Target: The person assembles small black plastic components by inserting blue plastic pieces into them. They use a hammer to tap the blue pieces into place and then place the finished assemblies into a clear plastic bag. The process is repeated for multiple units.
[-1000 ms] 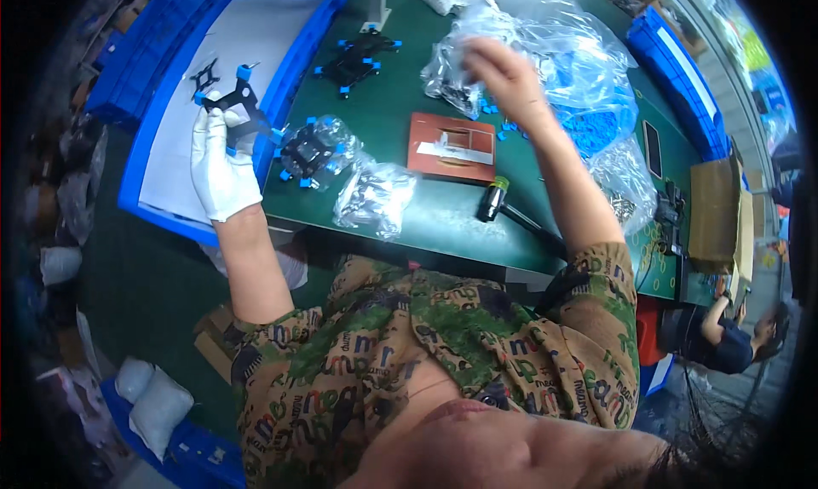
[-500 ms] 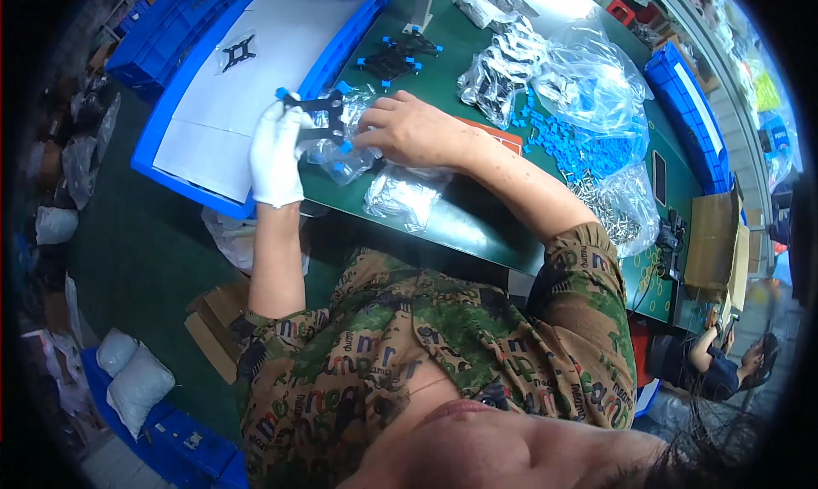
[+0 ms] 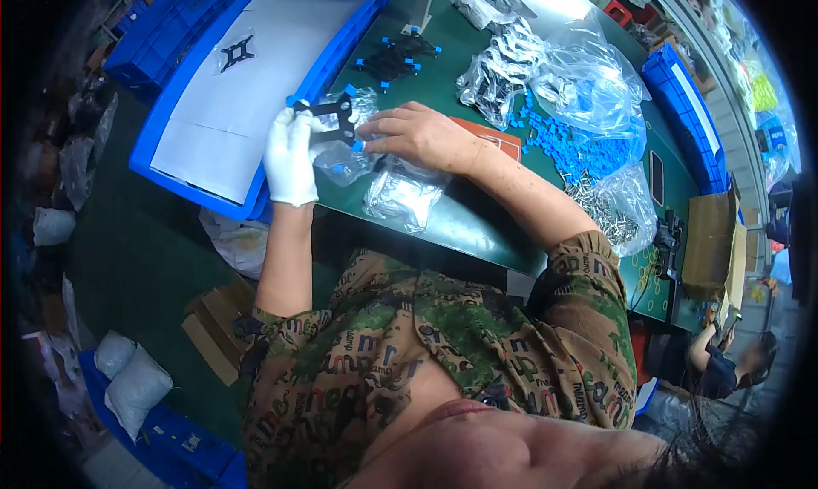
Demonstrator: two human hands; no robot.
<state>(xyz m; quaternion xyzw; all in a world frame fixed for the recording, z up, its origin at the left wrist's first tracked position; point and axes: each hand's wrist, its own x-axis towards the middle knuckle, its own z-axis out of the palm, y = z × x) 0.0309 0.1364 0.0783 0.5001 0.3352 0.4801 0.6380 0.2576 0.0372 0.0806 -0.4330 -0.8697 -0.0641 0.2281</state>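
Observation:
My left hand (image 3: 291,158), in a white glove, grips one side of a black H-shaped bracket (image 3: 345,118) with blue caps on its corners. My bare right hand (image 3: 426,138) pinches the bracket's right side, its fingertips at the lower right blue cap (image 3: 358,146). The fingertips partly hide that corner. Below the bracket lies a clear plastic bag (image 3: 345,167) with blue bits in it. A bag of small parts (image 3: 405,195) rests by the table's near edge. Further back sit several black brackets (image 3: 390,63) with blue caps.
A blue bin (image 3: 196,201) lined with white sheet stands left, holding one bagged black bracket (image 3: 238,54). Loose blue caps (image 3: 567,140), metal screws (image 3: 607,206) and clear bags (image 3: 588,84) cover the table's right. A phone (image 3: 656,178) lies beyond; another person (image 3: 716,357) is at far right.
My left hand and the bracket have shifted slightly right. My right fingers have straightened a little and come against the bracket's lower right corner.

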